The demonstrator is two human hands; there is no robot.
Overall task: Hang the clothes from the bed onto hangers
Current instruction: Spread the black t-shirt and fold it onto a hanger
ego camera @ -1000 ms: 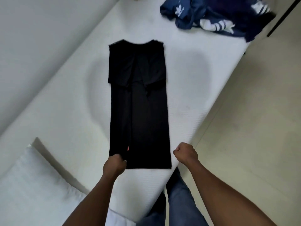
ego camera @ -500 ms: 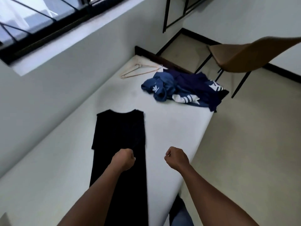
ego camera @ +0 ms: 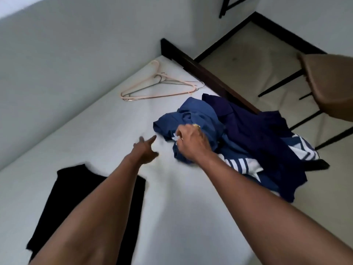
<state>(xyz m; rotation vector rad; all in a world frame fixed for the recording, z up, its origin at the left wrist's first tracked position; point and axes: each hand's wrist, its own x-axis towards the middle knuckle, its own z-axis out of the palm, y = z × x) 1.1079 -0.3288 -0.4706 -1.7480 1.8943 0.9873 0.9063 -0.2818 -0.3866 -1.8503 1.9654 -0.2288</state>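
Gripping blue garment (ego camera: 196, 115) in curled right hand (ego camera: 193, 144) fingers; left hand (ego camera: 146, 151) fingers spread, pointing toward 11 o'clock. Risking dragging tangled navy clothes (ego camera: 257, 134) off the bed (ego camera: 95, 140) edge at 3 o'clock.

Soft, even daylight with faint shadows; motion blur smears the hands, and wide-angle distortion bends the edges.

Bed (ego camera: 95, 140): one.
Black folded garment (ego camera: 63, 184): one.
Heap of blue clothes (ego camera: 248, 134): one heap, pieces uncountable.
Hangers (ego camera: 158, 95): several stacked, number unclear.
Chair (ego camera: 328, 83): one.
Hands: two, the left hand (ego camera: 145, 152) and the right hand (ego camera: 193, 144).
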